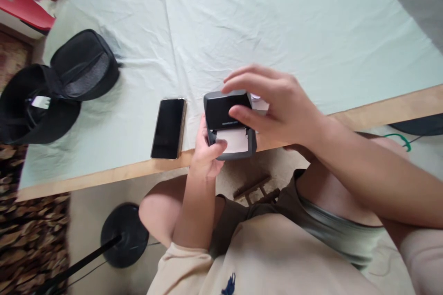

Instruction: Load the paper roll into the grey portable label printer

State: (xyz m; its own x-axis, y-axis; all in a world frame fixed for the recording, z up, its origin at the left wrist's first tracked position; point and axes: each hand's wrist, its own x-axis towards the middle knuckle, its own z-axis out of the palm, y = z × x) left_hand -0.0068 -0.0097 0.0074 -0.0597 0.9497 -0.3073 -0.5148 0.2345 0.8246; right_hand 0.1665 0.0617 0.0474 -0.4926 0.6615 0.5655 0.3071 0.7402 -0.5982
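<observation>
Head view: small grey box (230,124) between left hand (206,150) and right hand (277,106).

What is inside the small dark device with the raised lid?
The small dark device has its lid lifted, showing a white paper roll in the tray. The left hand and right hand cover its sides, so the rest of the inside cannot be seen.

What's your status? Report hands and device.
Left hand gripping small grey printer at table edge. Right hand on its open lid. Phone alongside, apart.
</observation>
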